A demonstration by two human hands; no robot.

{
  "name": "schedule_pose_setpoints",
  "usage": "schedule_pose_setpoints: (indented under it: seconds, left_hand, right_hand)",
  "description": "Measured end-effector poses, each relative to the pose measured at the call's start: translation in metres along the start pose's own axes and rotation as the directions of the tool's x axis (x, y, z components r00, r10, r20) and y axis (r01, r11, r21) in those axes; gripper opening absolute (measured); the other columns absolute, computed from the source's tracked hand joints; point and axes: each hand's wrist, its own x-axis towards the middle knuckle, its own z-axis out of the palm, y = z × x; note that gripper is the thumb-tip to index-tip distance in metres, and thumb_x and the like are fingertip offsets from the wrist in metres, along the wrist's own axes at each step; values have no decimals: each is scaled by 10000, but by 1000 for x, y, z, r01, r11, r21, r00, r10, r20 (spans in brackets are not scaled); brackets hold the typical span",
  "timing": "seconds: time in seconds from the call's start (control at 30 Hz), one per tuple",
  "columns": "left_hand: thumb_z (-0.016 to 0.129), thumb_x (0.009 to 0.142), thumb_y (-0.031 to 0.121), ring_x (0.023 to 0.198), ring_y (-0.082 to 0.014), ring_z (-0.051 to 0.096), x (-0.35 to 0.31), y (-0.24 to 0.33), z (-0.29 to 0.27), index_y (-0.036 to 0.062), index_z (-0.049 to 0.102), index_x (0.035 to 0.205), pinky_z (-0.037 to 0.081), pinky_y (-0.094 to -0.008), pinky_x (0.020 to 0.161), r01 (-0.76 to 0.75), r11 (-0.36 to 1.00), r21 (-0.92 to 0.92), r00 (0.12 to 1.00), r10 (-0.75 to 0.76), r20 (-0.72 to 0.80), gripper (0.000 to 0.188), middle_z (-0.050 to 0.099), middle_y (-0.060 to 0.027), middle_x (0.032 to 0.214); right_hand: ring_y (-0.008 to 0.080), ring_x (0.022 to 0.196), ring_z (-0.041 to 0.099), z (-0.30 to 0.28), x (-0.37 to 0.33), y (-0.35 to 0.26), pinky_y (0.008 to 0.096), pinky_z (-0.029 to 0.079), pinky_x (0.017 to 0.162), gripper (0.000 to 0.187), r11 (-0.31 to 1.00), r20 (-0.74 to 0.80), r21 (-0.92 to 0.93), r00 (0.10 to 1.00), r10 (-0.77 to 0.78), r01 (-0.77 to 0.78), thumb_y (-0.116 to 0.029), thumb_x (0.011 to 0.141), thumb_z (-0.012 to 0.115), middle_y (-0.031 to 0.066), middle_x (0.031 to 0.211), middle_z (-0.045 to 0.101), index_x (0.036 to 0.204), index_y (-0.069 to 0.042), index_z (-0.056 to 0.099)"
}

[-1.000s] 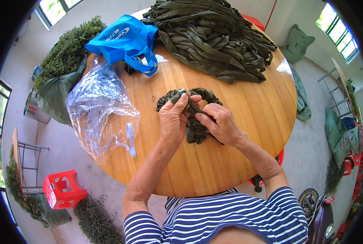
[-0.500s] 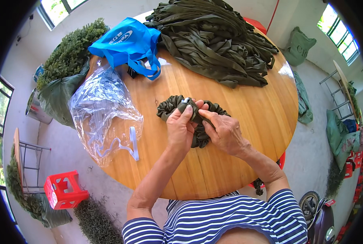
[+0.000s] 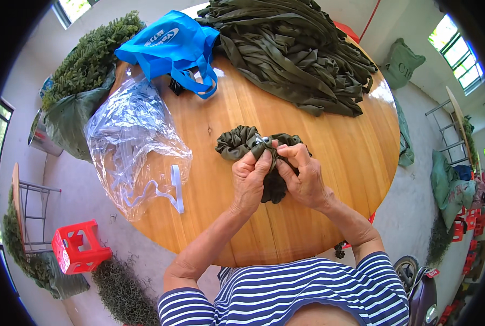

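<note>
Over the middle of the wooden table, my two hands work on a gathered strip of dark olive fabric (image 3: 236, 142), bunched into ruffles. My left hand (image 3: 249, 182) pinches it between thumb and fingers. Close by on the right, my right hand (image 3: 310, 176) grips the same fabric, its thumb and forefinger near the left fingertips. A small shiny silver-white piece (image 3: 262, 140) shows at the fabric just above the left fingertips; its kind is too small to tell. Ruffled folds hang below and behind both hands, partly hidden by them.
The round table (image 3: 340, 163) bears a large heap of olive fabric strips (image 3: 291, 54) at the back, a blue tote bag (image 3: 166, 46) and a clear plastic bag (image 3: 128, 130) with white elastic (image 3: 177, 190). A red stool (image 3: 81, 247) and artificial greenery (image 3: 90, 65) stand to the left.
My hands have shifted slightly right and down with the fabric. The right fingers have changed their hold, and the shiny piece now sits beyond the left fingertips.
</note>
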Motion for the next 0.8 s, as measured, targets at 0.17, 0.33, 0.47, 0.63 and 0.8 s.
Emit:
schedule_pose_setpoints:
  seconds: [0.17,0.33,0.47,0.63,0.8]
  left_hand:
    - [459,911,191,836,-137,590,4,17,-5,-7,554,1014,477,-251,732,45,999,-31,999,-45,4,243,622,-102,948]
    - [417,921,239,849,-213,615,5,38,-4,-20,521,994,497,-299,758,75,985,-153,997,-75,6,289,619,-138,934]
    - [512,877,156,778,-182,628,-4,40,12,-17,574,928,522,-280,707,42,989,-141,997,-50,-55,191,632,-138,881]
    - [539,860,146,744,-170,629,-26,41,23,-10,579,905,523,-279,697,-3,1000,22,998,4,-60,168,637,-123,862]
    - [505,869,168,681,-175,634,-23,65,23,-2,570,892,530,-279,605,183,966,182,971,-207,123,184,640,-116,810]
  right_hand:
    - [249,705,578,-15,3,-25,330,455,658,323,995,-20,-25,995,100,-101,-208,790,634,102,783,589,1060,-67,529]
    - [279,764,529,-23,6,-20,370,330,787,220,921,180,-318,968,-175,226,-263,810,561,103,765,559,872,-52,569]
    - [284,726,531,-25,7,-29,366,348,732,155,979,202,-183,978,-47,85,-187,821,531,128,732,550,776,-39,515]
    - [241,618,548,-24,-1,-40,318,387,560,193,996,122,60,991,51,-59,-193,835,545,124,682,569,749,-21,542]
    - [41,558,447,-52,10,-52,218,364,476,294,980,131,152,985,112,-132,-278,854,569,-26,608,507,746,-7,597]
